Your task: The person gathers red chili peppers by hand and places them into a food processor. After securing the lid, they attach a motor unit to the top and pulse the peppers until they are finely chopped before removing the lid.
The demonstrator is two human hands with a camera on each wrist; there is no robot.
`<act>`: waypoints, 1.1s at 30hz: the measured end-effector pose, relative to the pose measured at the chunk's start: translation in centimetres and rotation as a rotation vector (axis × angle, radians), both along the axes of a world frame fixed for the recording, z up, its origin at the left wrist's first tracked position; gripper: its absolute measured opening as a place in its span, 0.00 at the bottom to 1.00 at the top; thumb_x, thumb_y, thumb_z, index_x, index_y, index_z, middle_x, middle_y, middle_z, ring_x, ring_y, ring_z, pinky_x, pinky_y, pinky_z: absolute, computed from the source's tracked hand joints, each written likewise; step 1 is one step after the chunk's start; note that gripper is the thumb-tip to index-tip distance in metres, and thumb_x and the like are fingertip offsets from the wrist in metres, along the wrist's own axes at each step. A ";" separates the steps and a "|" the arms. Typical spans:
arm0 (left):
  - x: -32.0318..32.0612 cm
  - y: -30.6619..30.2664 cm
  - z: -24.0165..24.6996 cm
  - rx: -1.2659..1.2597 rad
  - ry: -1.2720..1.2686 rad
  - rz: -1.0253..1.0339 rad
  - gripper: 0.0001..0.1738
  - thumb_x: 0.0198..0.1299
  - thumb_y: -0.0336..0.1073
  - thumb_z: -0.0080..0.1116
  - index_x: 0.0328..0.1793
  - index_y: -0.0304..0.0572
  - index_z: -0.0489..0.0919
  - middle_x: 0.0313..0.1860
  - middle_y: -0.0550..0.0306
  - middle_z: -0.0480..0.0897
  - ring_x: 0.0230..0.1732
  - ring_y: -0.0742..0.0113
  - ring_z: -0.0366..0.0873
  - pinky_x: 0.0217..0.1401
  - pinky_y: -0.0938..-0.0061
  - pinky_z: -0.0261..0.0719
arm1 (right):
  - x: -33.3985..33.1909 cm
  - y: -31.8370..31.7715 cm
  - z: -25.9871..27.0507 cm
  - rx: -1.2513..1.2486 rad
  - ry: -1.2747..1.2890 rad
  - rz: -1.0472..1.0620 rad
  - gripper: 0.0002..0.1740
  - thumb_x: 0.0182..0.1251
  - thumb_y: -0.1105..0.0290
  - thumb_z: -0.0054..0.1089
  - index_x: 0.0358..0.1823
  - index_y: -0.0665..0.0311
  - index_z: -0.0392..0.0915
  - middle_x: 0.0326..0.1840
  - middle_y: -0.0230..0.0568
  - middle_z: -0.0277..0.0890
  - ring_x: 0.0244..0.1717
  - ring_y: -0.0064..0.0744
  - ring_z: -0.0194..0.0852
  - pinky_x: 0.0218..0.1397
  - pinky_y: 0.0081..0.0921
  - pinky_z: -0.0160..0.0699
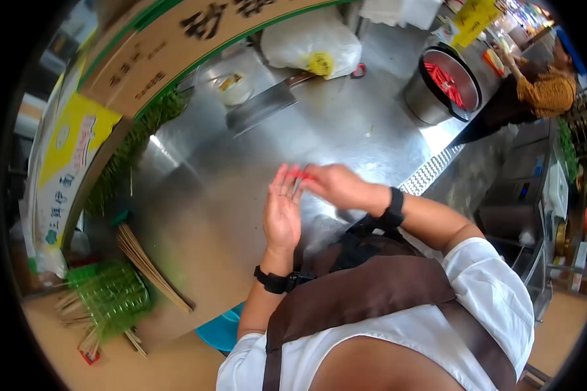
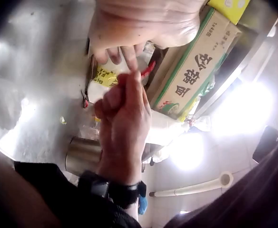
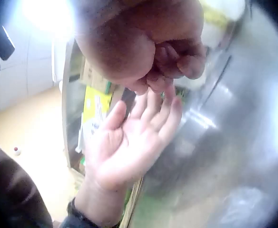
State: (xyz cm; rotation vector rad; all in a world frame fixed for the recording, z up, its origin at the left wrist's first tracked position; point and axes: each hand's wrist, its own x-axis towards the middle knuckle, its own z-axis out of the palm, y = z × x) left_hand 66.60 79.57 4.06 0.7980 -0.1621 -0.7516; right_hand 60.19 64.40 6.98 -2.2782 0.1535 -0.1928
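My left hand is held palm up over the steel table, its fingers straight. Thumb and fingers of my right hand meet at the left fingertips and pinch a slender red piece. One end of the piece sticks out past the fingers in the left wrist view; the rest is hidden in the grip. In the right wrist view, the curled right hand covers the piece, with the open left palm below it.
A cleaver lies on the steel table beyond the hands. A pot with red pieces stands back right, near another person. Thin sticks and a green skewered bundle lie left, below a cardboard box.
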 end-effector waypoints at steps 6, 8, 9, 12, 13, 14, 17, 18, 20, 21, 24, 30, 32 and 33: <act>-2.3 -5.3 -1.6 0.261 -0.146 0.017 0.20 0.73 0.32 0.44 0.66 0.25 0.68 0.40 0.56 0.81 0.49 0.64 0.80 0.57 0.71 0.75 | -8.8 -17.2 4.7 -0.250 -0.336 -0.624 0.10 0.70 0.63 0.57 0.42 0.62 0.76 0.27 0.52 0.78 0.28 0.55 0.77 0.29 0.40 0.74; -4.0 -8.1 -1.8 0.307 -0.128 0.037 0.19 0.72 0.30 0.45 0.65 0.25 0.69 0.42 0.54 0.81 0.47 0.64 0.80 0.56 0.72 0.77 | -11.4 -23.2 5.6 -0.357 -0.393 -0.709 0.11 0.72 0.61 0.53 0.41 0.63 0.73 0.28 0.54 0.78 0.31 0.58 0.77 0.33 0.45 0.74; -4.9 -9.4 -1.5 0.327 -0.143 0.033 0.19 0.72 0.30 0.46 0.65 0.25 0.69 0.43 0.54 0.80 0.48 0.64 0.79 0.57 0.70 0.77 | -12.3 -25.7 6.1 -0.405 -0.401 -0.741 0.12 0.72 0.61 0.51 0.42 0.62 0.73 0.29 0.55 0.78 0.33 0.60 0.78 0.35 0.47 0.75; -7.2 -14.0 -0.8 0.377 -0.202 0.043 0.19 0.70 0.29 0.48 0.65 0.27 0.69 0.48 0.53 0.79 0.51 0.63 0.78 0.59 0.67 0.77 | -13.5 -33.0 4.9 -0.429 -0.200 -0.813 0.14 0.70 0.59 0.51 0.44 0.64 0.73 0.33 0.58 0.79 0.38 0.62 0.78 0.42 0.51 0.76; -8.0 -15.4 -0.8 0.391 -0.221 0.049 0.19 0.70 0.28 0.49 0.65 0.28 0.70 0.51 0.52 0.79 0.51 0.63 0.77 0.59 0.67 0.77 | -13.8 -34.5 4.6 -0.390 -0.096 -0.772 0.17 0.68 0.58 0.53 0.47 0.66 0.73 0.41 0.61 0.79 0.45 0.62 0.77 0.49 0.51 0.75; -8.8 -16.9 -0.8 0.409 -0.238 0.055 0.19 0.69 0.28 0.50 0.65 0.29 0.70 0.53 0.50 0.78 0.52 0.63 0.77 0.58 0.68 0.78 | -14.0 -35.4 4.5 -0.372 -0.057 -0.727 0.21 0.67 0.58 0.54 0.53 0.66 0.72 0.48 0.59 0.77 0.50 0.60 0.76 0.54 0.48 0.74; -10.6 -19.8 -0.3 0.451 -0.285 0.028 0.19 0.68 0.27 0.50 0.64 0.30 0.71 0.56 0.49 0.77 0.54 0.62 0.77 0.58 0.68 0.78 | -15.2 -37.0 3.8 -0.527 -0.196 -0.589 0.30 0.65 0.58 0.59 0.63 0.69 0.68 0.62 0.58 0.71 0.58 0.56 0.72 0.62 0.44 0.70; -11.0 -20.4 0.0 0.471 -0.297 0.031 0.19 0.68 0.28 0.51 0.64 0.30 0.71 0.56 0.49 0.77 0.54 0.62 0.77 0.58 0.68 0.78 | -15.4 -37.5 3.8 -0.692 -0.543 -0.605 0.20 0.62 0.60 0.62 0.51 0.66 0.77 0.49 0.53 0.79 0.46 0.53 0.78 0.51 0.39 0.76; -11.3 -21.4 0.2 0.515 -0.316 0.043 0.19 0.68 0.28 0.52 0.64 0.31 0.72 0.56 0.49 0.78 0.53 0.62 0.77 0.58 0.68 0.78 | -17.0 -38.7 4.3 -0.512 -0.619 -0.634 0.15 0.63 0.63 0.61 0.43 0.67 0.80 0.43 0.50 0.81 0.43 0.51 0.79 0.49 0.40 0.76; -11.1 -21.6 0.4 0.538 -0.306 0.020 0.19 0.68 0.29 0.53 0.64 0.30 0.72 0.56 0.49 0.78 0.53 0.62 0.78 0.58 0.68 0.78 | -17.8 -39.3 4.5 -0.420 -0.654 -0.646 0.13 0.63 0.64 0.60 0.39 0.68 0.81 0.40 0.49 0.82 0.42 0.50 0.80 0.48 0.40 0.76; -10.0 -22.1 0.7 0.610 -0.284 -0.061 0.21 0.68 0.31 0.54 0.64 0.30 0.71 0.57 0.47 0.78 0.52 0.60 0.79 0.57 0.67 0.79 | -20.4 -43.5 0.6 -0.046 -0.629 -0.940 0.13 0.68 0.65 0.57 0.32 0.68 0.81 0.30 0.49 0.79 0.32 0.46 0.78 0.38 0.33 0.75; -9.2 -26.9 -0.6 0.599 -0.226 -0.376 0.31 0.71 0.41 0.52 0.73 0.32 0.59 0.61 0.43 0.75 0.56 0.55 0.78 0.60 0.64 0.77 | -25.2 -46.2 -5.1 -0.101 -0.204 -1.094 0.31 0.62 0.68 0.59 0.67 0.66 0.64 0.64 0.54 0.67 0.43 0.43 0.81 0.53 0.34 0.77; -9.9 -29.8 -0.1 0.521 -0.255 -0.447 0.35 0.72 0.44 0.51 0.77 0.34 0.52 0.65 0.41 0.72 0.60 0.52 0.75 0.62 0.62 0.75 | -25.8 -46.5 -5.6 -0.121 -0.097 -1.065 0.33 0.60 0.69 0.61 0.67 0.66 0.63 0.66 0.54 0.65 0.52 0.46 0.78 0.59 0.36 0.74; -10.5 -31.3 0.2 0.520 -0.304 -0.416 0.37 0.72 0.44 0.50 0.78 0.34 0.50 0.67 0.41 0.70 0.63 0.52 0.73 0.64 0.62 0.73 | -26.1 -47.5 -6.2 -0.264 -0.091 -1.024 0.33 0.60 0.69 0.62 0.67 0.66 0.64 0.66 0.53 0.66 0.55 0.47 0.75 0.60 0.38 0.73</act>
